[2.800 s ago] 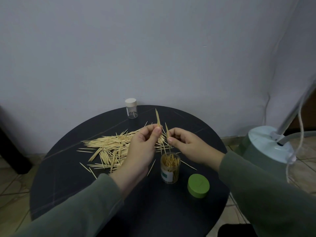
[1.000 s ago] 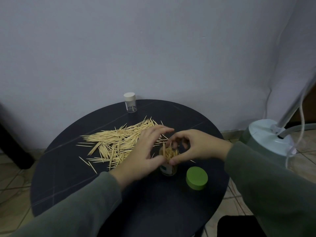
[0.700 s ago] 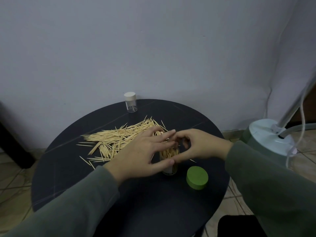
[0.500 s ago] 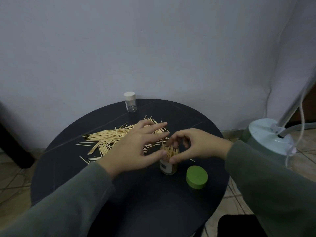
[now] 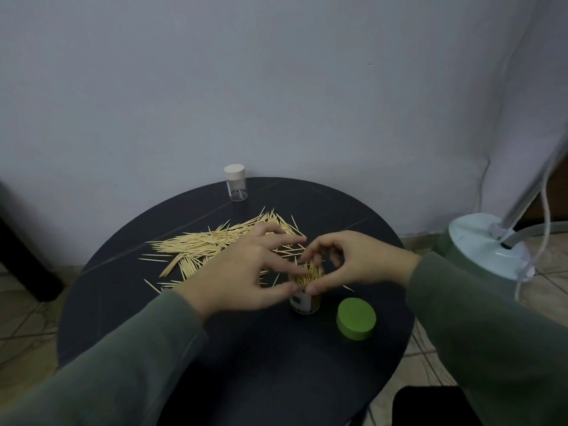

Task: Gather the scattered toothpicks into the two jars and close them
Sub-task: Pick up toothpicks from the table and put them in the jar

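Open jar [image 5: 304, 298] near the surface's [image 5: 123, 302] right edge: right hand [image 5: 353, 262] curls round its rim, left hand [image 5: 246, 272] loosely spread beside it. Protruding toothpicks [image 5: 307, 272] may spill if nudged.

Desk [image 5: 129, 302]: dark, matt, stone-look top with thin pale veins. Toothpicks [image 5: 199, 244]: pale bare wood, dry and unvarnished. Open jar [image 5: 304, 299]: clear plastic with a paper label. Green lid [image 5: 356, 322]: smooth matt plastic. Small jar [image 5: 236, 187] at the desk's far edge: clear glossy plastic, cream cap. Sleeves [image 5: 123, 364]: soft grey-green cloth. Wall [image 5: 276, 87]: matt paint.
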`<state>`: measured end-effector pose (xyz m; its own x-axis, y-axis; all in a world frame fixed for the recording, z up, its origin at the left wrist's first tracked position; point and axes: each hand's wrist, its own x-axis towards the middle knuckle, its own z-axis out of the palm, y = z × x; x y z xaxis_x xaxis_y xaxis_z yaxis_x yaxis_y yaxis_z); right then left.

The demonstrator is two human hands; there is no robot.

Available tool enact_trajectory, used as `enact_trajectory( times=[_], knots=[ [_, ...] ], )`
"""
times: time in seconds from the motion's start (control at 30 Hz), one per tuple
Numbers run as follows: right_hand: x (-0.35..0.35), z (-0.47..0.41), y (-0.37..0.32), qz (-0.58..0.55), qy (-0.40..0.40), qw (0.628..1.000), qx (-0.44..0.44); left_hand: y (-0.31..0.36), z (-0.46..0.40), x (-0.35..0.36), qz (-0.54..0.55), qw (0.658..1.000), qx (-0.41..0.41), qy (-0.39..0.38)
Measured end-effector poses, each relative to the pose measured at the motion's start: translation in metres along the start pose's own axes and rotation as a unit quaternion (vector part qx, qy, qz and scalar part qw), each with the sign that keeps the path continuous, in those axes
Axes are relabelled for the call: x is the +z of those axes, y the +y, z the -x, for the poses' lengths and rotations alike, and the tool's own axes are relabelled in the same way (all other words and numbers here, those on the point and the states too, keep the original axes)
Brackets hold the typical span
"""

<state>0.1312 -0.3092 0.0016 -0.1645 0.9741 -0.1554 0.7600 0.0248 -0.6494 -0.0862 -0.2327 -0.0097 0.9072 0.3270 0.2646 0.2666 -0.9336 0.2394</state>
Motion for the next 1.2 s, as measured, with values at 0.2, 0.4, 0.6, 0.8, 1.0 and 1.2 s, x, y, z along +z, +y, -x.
enact_trajectory(
  times=[0.2, 0.4, 0.6, 0.8, 1.0, 1.2],
  knots=[
    [-0.001, -0.001, -0.002, 0.002, -0.003, 1.000, 0.006, -0.003, -0.001, 0.001, -0.001, 0.997, -0.028, 0.067],
    [-0.007, 0.002, 0.002, 0.110, -0.012, 0.991, 0.070, -0.004, -0.002, 0.003, 0.018, 0.999, -0.035, 0.025],
    [-0.003, -0.002, 0.008, 0.221, -0.014, 0.959, 0.175, -0.012, -0.003, 0.011, -0.049, 0.979, -0.183, 0.077],
    [0.011, -0.017, 0.007, 0.263, 0.001, 0.953, 0.153, -0.013, -0.002, 0.027, -0.042, 0.958, -0.275, -0.071],
    [0.022, -0.038, 0.011, 0.286, 0.076, 0.952, 0.084, -0.018, -0.004, 0.028, -0.098, 0.949, -0.297, -0.047],
    [0.027, -0.062, 0.015, 0.257, 0.121, 0.954, 0.093, -0.030, -0.007, 0.036, -0.164, 0.939, -0.301, 0.007]
  ],
)
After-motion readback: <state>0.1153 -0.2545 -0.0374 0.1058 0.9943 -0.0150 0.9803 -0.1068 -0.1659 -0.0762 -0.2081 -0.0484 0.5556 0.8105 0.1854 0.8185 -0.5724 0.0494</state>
